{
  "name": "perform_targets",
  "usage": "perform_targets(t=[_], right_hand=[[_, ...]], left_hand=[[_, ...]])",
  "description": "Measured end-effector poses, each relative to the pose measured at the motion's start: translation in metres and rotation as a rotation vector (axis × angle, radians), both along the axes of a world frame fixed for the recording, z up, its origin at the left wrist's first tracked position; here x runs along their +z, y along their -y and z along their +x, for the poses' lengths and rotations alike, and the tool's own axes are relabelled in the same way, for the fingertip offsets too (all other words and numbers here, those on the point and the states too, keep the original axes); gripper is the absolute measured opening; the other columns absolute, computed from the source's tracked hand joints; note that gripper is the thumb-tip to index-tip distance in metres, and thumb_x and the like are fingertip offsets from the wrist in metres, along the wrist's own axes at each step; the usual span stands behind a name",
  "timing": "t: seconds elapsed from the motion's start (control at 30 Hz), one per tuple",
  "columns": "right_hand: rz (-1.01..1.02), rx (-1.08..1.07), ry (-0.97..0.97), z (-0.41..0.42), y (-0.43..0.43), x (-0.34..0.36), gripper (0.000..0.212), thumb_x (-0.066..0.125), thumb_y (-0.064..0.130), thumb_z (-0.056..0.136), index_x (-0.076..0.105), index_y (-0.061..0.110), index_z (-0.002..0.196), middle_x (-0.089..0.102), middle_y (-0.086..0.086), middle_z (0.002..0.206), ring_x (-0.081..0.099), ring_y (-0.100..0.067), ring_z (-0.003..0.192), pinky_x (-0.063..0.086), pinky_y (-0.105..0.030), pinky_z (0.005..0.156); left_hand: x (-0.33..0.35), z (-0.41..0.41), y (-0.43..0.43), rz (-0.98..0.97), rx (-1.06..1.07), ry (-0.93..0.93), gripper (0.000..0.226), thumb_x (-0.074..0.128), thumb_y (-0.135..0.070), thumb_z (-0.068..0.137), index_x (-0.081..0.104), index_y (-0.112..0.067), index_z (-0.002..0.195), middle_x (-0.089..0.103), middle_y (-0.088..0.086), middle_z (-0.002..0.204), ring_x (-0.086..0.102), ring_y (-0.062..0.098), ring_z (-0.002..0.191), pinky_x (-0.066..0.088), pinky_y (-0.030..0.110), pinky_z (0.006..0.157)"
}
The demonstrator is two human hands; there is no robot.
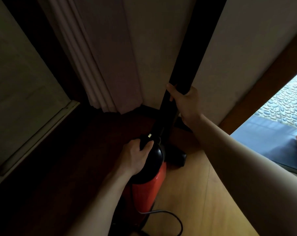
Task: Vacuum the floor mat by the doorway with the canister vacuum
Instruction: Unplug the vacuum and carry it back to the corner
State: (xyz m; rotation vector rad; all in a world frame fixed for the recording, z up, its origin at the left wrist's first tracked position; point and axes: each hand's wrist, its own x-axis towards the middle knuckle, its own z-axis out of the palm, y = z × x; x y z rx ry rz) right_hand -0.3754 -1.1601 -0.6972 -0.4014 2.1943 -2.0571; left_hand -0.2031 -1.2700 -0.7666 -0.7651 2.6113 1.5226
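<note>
Canister [149, 189], red with a black domed top, stands on the wood floor [204, 193] in a dim corner, just beside the wall [154, 48]. The left hand [135, 155] curls round the black handle [145, 139] on its top. The right hand [185, 103] grips the black wand [165, 109], which stands nearly upright along the wall, with the nozzle [176, 157] on the floor at its foot.

The body looks like hard plastic: rigid, probably fairly weighty with the motor inside, and smooth enough to slip if taken by the dome, so the top handle is likely the right hold for lifting. The wand seems stiff and light but long; a grip midway should steer it well.

A grey cord [170, 217] loops loose on the floor beside the canister and could snag or trip.

The dark mat [267, 143] lies to the right, well apart, past a wooden door frame [263, 79], with a pebble-patterned surface [290, 99] in bright light beyond it. It looks flat and soft; a hard push might ruck it.
</note>
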Motion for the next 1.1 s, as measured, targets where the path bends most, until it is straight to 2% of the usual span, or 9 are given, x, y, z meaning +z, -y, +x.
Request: perform_targets(t=[0.2, 0.4, 0.6, 0.7, 0.77, 0.87, 0.9, 1.0, 1.1], right_hand=[[-0.020, -0.003, 0.013, 0.004, 0.000, -0.003, 0.040, 0.072, 0.028, 0.093, 0.055, 0.009, 0.062, 0.056, -0.008, 0.062, 0.055, -0.019, 0.059, 0.047, -0.028, 0.060], [0.013, -0.022, 0.041, 0.005, 0.001, -0.003, 0.040, 0.073, 0.027, 0.092, 0.054, 0.009, 0.061, 0.055, -0.005, 0.061, 0.054, -0.011, 0.055, 0.046, -0.019, 0.055], [-0.015, -0.036, 0.086, 0.010, 0.001, -0.017, 0.035, 0.078, 0.023, 0.088, 0.057, 0.012, 0.063, 0.058, -0.001, 0.062, 0.058, -0.008, 0.056, 0.049, -0.020, 0.055], [-0.008, -0.033, 0.067, 0.010, 0.001, -0.021, 0.026, 0.080, 0.021, 0.085, 0.061, 0.008, 0.074, 0.062, 0.000, 0.069, 0.061, -0.006, 0.060, 0.052, -0.022, 0.058], [0.006, -0.022, 0.049, 0.014, 0.001, -0.023, 0.025, 0.082, 0.021, 0.084, 0.064, 0.007, 0.093, 0.064, 0.004, 0.079, 0.063, 0.001, 0.066, 0.054, -0.021, 0.064], [0.014, -0.091, 0.071, 0.025, -0.006, -0.018, 0.059, 0.087, 0.030, 0.078, 0.054, 0.011, 0.124, 0.060, 0.013, 0.098, 0.061, 0.016, 0.083, 0.052, -0.010, 0.076], [0.027, -0.139, 0.097, 0.030, -0.009, -0.017, 0.070, 0.088, 0.035, 0.075, 0.051, 0.011, 0.129, 0.059, 0.010, 0.105, 0.060, 0.013, 0.092, 0.052, -0.012, 0.082], [0.163, -0.256, 0.188, 0.046, -0.022, -0.024, 0.094, 0.088, 0.057, 0.064, 0.045, 0.022, 0.140, 0.055, 0.000, 0.127, 0.056, -0.013, 0.118, 0.051, -0.036, 0.103], [0.283, -0.179, 0.208, 0.070, -0.025, -0.048, 0.116, 0.087, 0.071, 0.052, 0.038, 0.028, 0.148, 0.051, -0.004, 0.138, 0.053, -0.019, 0.127, 0.048, -0.041, 0.108]], left_hand=[[0.000, 0.009, 0.000, 0.048, -0.011, -0.017, 0.037, 0.054, -0.040, 0.099, 0.053, -0.023, 0.066, 0.051, -0.007, 0.056, 0.047, 0.003, 0.042, 0.036, 0.021, 0.047], [-0.001, 0.009, -0.001, -0.103, 0.024, 0.009, 0.039, 0.052, -0.050, 0.095, 0.065, -0.016, 0.082, 0.066, -0.001, 0.076, 0.065, 0.013, 0.069, 0.049, 0.027, 0.060], [0.006, 0.012, -0.003, -0.142, 0.037, 0.034, 0.036, 0.054, -0.051, 0.094, 0.067, -0.018, 0.092, 0.067, -0.002, 0.086, 0.066, 0.017, 0.080, 0.051, 0.028, 0.067], [0.013, 0.018, -0.005, -0.172, 0.070, 0.060, 0.038, 0.055, -0.054, 0.091, 0.065, -0.019, 0.100, 0.068, 0.000, 0.089, 0.068, 0.020, 0.081, 0.055, 0.032, 0.071], [0.023, 0.024, -0.006, -0.218, 0.075, 0.093, 0.038, 0.057, -0.053, 0.090, 0.060, -0.019, 0.106, 0.067, 0.001, 0.097, 0.067, 0.022, 0.091, 0.048, 0.027, 0.072], [0.043, 0.039, -0.008, -0.277, 0.002, 0.162, 0.051, 0.062, -0.048, 0.090, 0.049, -0.017, 0.129, 0.059, 0.005, 0.124, 0.057, 0.022, 0.116, 0.042, 0.025, 0.087], [0.050, 0.045, -0.008, -0.303, -0.036, 0.193, 0.057, 0.063, -0.048, 0.090, 0.045, -0.017, 0.135, 0.055, 0.006, 0.132, 0.053, 0.023, 0.122, 0.041, 0.027, 0.094], [0.059, 0.056, -0.004, -0.379, -0.163, 0.221, 0.069, 0.062, -0.049, 0.089, 0.036, -0.019, 0.145, 0.046, 0.006, 0.143, 0.044, 0.023, 0.132, 0.038, 0.032, 0.107], [0.051, 0.061, 0.007, -0.374, -0.259, 0.155, 0.075, 0.061, -0.051, 0.090, 0.030, -0.019, 0.150, 0.041, 0.004, 0.150, 0.039, 0.021, 0.138, 0.035, 0.034, 0.113]])
